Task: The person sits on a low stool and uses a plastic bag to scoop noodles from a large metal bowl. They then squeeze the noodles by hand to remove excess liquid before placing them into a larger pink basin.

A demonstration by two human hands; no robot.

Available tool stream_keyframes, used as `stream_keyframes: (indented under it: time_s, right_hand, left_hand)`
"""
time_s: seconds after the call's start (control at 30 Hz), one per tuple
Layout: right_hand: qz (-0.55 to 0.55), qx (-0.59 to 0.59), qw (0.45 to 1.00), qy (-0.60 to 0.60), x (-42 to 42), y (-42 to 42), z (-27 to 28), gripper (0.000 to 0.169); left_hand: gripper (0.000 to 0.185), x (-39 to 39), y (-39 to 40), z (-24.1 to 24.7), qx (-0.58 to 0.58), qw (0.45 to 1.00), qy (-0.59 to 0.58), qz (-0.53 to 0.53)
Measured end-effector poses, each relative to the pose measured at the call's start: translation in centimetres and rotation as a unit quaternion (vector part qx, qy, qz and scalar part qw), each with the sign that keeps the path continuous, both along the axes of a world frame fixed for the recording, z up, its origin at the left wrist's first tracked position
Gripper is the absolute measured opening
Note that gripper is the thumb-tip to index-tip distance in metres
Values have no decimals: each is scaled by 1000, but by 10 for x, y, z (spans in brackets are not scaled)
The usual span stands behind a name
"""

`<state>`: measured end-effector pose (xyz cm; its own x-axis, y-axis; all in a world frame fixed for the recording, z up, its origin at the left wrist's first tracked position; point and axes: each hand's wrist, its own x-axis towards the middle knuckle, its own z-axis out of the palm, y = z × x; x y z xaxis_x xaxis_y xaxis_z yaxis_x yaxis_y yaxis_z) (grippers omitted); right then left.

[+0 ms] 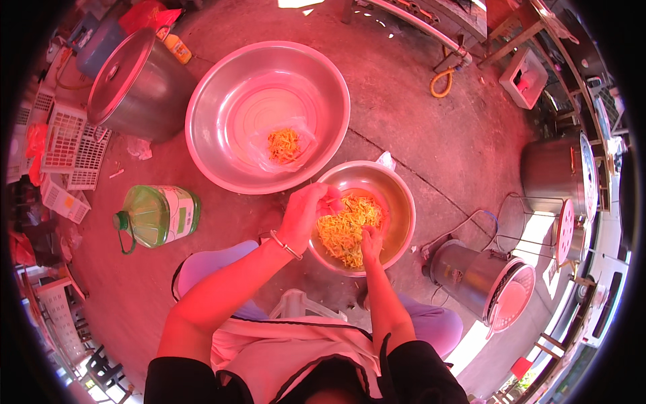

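My left hand [324, 204], with a bangle on its wrist, is raised over the left rim of the smaller metal basin [402, 222]. Its fingers are bent inward, and whether they hold anything does not show. Inside that basin lies a heap of thin yellow-orange shreds [343, 235]. The fingertips of my right hand [372, 242] touch the right side of the heap; what they may pinch is hidden. Beyond stands a larger metal basin [207, 141], with a small pile of orange shreds [283, 145] on a clear plastic bag [307, 135].
A large plastic bottle with a green cap [159, 216] stands at the left. Behind it are a tall lidded metal pot [161, 91] and white plastic crates [65, 136]. To the right are a metal bucket [467, 272] and a wire stand [530, 222]. A yellow hose [441, 86] hangs farther back.
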<state>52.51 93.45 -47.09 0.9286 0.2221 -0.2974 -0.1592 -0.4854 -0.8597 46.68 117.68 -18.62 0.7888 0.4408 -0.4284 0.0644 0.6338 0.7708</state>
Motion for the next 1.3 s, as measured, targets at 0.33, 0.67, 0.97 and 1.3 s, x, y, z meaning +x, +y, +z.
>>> stream_keyframes:
  time_s: [0.33,0.67,0.97,1.3]
  right_hand:
    - [-40,30,996,-80,64,-55,-75,41]
    - [209,-136,967,-58,72,51,-29,38]
    - [240,1,960,-146,71,-12,-2,30]
    - [81,63,993,-55,70,22,-73,51]
  left_hand:
    - [36,-9,-80,-297,341,903,260,-41]
    - [48,38,-71,-363,203,929,309,6]
    - [32,45,-59,-312,584,738,273,-200]
    - [42,69,-109,-394,383,846,336,-157]
